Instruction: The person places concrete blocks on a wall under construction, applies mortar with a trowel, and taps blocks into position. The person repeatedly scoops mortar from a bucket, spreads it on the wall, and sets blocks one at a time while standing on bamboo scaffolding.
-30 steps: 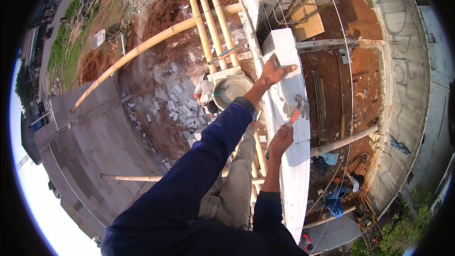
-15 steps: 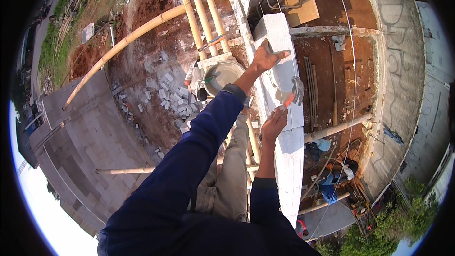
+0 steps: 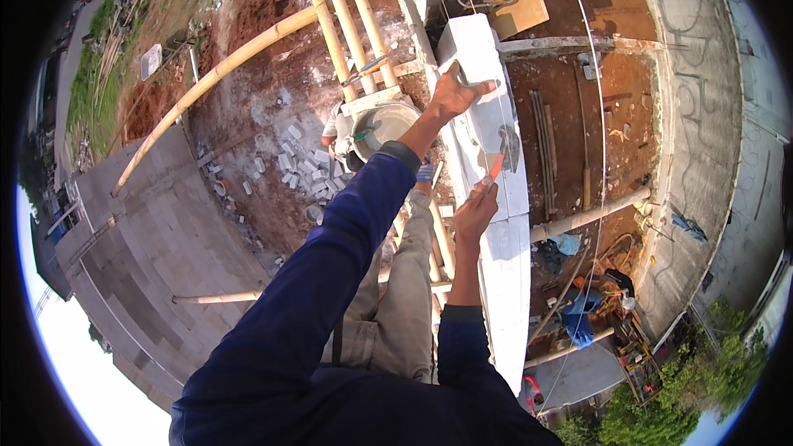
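A row of white blocks point(image 3: 504, 260) forms the top of a narrow wall running away from me. My left hand point(image 3: 453, 99) grips the far white block point(image 3: 472, 43), thumb stretched across its top and fingers at its left side, partly hidden. Closer to me, my right hand point(image 3: 477, 208) is closed around the orange-red handle of a trowel point(image 3: 510, 149). Its grey, mortar-smeared blade is at the wall's right edge. Below and left of the wall, a round bucket point(image 3: 360, 147) holds grey mortar and a green-handled tool.
Bamboo poles point(image 3: 330, 21) of a scaffold run along the wall's left, and a long curved pole point(image 3: 206, 83) crosses there. A taut string point(image 3: 596, 58) passes on the right. Far below lie loose blocks point(image 3: 306, 161). Two people point(image 3: 582, 301) point(image 3: 330, 132) are down there.
The trowel blade has turned and shifted slightly left, with my right hand moving a little the same way. My left hand stays on the block. The whole view has shifted slightly.
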{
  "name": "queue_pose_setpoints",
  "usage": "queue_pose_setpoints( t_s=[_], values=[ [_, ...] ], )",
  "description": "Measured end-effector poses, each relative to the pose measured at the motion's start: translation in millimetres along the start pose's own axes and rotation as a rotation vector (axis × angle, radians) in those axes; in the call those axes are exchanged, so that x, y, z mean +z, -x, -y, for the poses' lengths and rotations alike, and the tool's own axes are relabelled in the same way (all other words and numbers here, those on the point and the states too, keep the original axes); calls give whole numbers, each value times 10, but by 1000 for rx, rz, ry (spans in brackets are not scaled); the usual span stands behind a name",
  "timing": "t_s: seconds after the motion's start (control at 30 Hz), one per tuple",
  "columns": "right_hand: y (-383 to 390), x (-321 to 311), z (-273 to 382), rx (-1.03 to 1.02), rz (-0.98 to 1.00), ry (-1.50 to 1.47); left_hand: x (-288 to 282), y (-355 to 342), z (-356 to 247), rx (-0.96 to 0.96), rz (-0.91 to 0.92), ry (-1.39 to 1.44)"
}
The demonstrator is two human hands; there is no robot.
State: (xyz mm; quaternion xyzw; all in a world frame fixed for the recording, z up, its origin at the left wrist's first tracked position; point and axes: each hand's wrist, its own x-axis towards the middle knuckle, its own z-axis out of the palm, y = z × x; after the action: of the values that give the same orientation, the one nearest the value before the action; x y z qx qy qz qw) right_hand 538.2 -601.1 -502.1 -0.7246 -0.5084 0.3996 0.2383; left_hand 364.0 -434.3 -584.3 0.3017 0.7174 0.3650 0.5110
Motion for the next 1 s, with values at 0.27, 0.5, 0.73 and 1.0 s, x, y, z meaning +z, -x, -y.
queue_pose_setpoints(
  t_s=[0.27,0.5,0.73,1.0],
  values=[
    [-37,56,32,-43,-62,61,-46,44,-106,22,26,85],
    [-14,117,-34,-81,-98,17,63,26,16,159,41,193],
    [-3,265,-250,-24,-62,-60,35,-23,73,102,34,157],
    [-4,279,-172,47,-22,-266,30,-7,65,101,-1,128]
  ],
)
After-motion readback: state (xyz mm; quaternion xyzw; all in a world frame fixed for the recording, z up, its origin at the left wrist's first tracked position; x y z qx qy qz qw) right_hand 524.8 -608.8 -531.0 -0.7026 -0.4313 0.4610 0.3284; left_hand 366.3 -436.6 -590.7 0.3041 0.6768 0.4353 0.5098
